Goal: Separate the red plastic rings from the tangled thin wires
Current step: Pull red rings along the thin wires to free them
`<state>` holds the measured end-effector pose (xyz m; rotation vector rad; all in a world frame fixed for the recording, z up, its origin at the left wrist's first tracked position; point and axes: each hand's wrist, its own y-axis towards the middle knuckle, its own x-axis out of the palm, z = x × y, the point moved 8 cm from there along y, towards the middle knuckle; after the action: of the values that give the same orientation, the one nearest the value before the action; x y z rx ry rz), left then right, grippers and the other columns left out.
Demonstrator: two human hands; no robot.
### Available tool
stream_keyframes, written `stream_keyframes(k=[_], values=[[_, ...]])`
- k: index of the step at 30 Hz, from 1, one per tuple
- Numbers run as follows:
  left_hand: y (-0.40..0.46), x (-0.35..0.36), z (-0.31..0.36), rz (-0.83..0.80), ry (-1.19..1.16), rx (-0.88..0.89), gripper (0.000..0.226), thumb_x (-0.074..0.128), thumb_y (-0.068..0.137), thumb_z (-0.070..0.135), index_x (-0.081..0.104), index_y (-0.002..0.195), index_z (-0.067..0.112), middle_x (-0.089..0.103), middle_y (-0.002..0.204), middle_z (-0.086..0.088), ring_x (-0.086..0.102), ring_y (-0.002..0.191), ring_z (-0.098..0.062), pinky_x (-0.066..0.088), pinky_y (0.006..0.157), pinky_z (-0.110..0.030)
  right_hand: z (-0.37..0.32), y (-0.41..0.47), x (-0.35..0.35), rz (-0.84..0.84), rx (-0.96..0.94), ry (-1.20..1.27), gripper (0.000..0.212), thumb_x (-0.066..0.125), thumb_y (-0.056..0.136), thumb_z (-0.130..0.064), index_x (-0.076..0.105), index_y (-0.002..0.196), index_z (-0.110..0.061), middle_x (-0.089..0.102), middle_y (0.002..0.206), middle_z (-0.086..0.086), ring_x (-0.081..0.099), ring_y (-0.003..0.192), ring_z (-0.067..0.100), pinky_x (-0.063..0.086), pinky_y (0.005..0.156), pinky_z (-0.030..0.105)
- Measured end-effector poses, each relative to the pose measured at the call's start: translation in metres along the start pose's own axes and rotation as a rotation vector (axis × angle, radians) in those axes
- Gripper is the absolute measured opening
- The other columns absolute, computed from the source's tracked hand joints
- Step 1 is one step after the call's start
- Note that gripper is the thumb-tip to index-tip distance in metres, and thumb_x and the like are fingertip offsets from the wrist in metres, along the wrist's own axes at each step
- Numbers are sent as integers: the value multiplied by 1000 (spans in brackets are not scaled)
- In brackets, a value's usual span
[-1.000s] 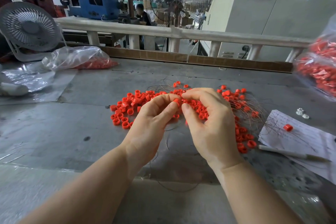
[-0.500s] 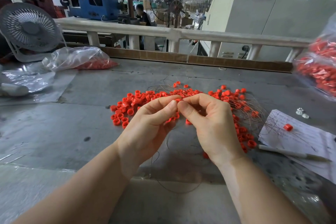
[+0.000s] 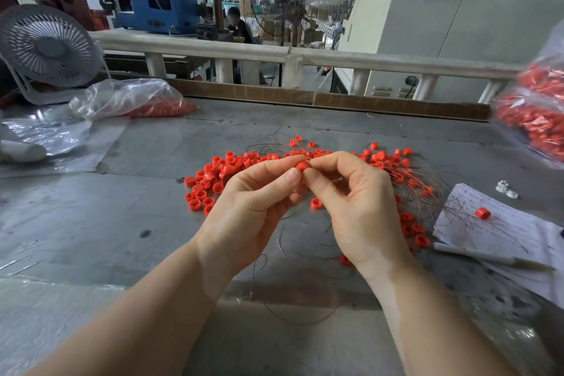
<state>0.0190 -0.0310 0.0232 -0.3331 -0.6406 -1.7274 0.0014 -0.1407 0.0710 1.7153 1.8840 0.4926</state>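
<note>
Small red plastic rings [image 3: 210,180] lie heaped on the grey table [image 3: 91,223], mixed with thin tangled wires [image 3: 427,180] that spread to the right. My left hand [image 3: 253,207] and my right hand [image 3: 357,204] meet above the heap, fingertips pinched together on one red ring [image 3: 302,165]. A thin wire loop [image 3: 293,308] hangs down from between my hands onto the table near me. More rings [image 3: 412,229] lie to the right of my right hand.
A sheet of paper [image 3: 518,241] with one ring [image 3: 482,212] and a pen [image 3: 488,258] lies right. Clear bags of red rings rest at far left [image 3: 131,99] and far right [image 3: 537,119]. A desk fan [image 3: 45,49] stands at the back left, by a white rail [image 3: 274,53].
Both hands have lifted from the heap and drawn slightly toward me, and a single red ring is now pinched between their fingertips.
</note>
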Motion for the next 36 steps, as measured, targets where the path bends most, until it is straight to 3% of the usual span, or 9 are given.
stream_keyframes(k=[5, 15, 19, 22, 25, 28, 31, 36], values=[[0, -2, 2, 24, 64, 40, 19, 76, 65, 13, 77, 83, 16, 73, 78, -1, 65, 69, -9, 54, 70, -19, -1, -2, -1, 22, -43, -122, 2, 65, 85, -4, 67, 86, -3, 65, 71, -1, 59, 61, -1, 45, 58, 9], [-5, -4, 10, 102, 217, 99, 21, 71, 57, 22, 77, 76, 16, 72, 78, -3, 65, 80, -17, 54, 79, -26, 5, -3, 2, 35, 2, -148, 10, 65, 86, -6, 62, 81, -15, 60, 69, -11, 56, 59, -3, 41, 59, 9], [-7, -3, 12, 121, 273, 123, 18, 70, 60, 23, 76, 76, 17, 72, 78, -2, 65, 76, -15, 54, 73, -23, 7, -2, 1, 41, 24, -126, 10, 65, 85, -6, 63, 80, -14, 59, 65, -13, 57, 57, -5, 41, 57, 7], [-6, -3, 11, 138, 325, 133, 17, 67, 67, 26, 76, 81, 20, 72, 78, -1, 65, 76, -11, 52, 72, -21, 12, 0, -2, 51, 102, -28, 10, 65, 85, -7, 67, 76, -11, 65, 60, -9, 60, 57, -4, 43, 56, 9], [-5, 4, 8, 63, 275, 107, 18, 67, 72, 22, 76, 87, 17, 72, 77, 1, 66, 73, -7, 52, 71, -19, 26, -1, -5, 69, 254, 120, 17, 65, 85, -12, 70, 70, -17, 69, 64, -3, 62, 61, 4, 46, 57, 22], [-5, 6, 7, 12, 251, 95, 25, 72, 67, 17, 75, 92, 14, 74, 87, -4, 69, 82, -12, 52, 74, -18, 41, -4, -4, 68, 422, 258, 12, 68, 77, -22, 73, 67, -17, 67, 64, -1, 56, 58, 8, 42, 60, 31], [-6, 4, 7, 35, 262, 96, 30, 74, 62, 17, 75, 92, 15, 73, 90, -8, 70, 86, -18, 53, 76, -22, 50, -6, 1, 17, 522, 410, 18, 67, 63, -33, 74, 67, -16, 67, 69, 4, 53, 54, 7, 39, 56, 26], [-7, 7, 11, 55, 365, 148, 33, 72, 63, 18, 74, 96, 16, 62, 92, -23, 59, 85, -31, 50, 89, -44, 51, -7, 12, -60, 575, 568, 18, 65, 63, -30, 73, 65, -13, 61, 58, 0, 52, 46, 5, 36, 43, 17]])
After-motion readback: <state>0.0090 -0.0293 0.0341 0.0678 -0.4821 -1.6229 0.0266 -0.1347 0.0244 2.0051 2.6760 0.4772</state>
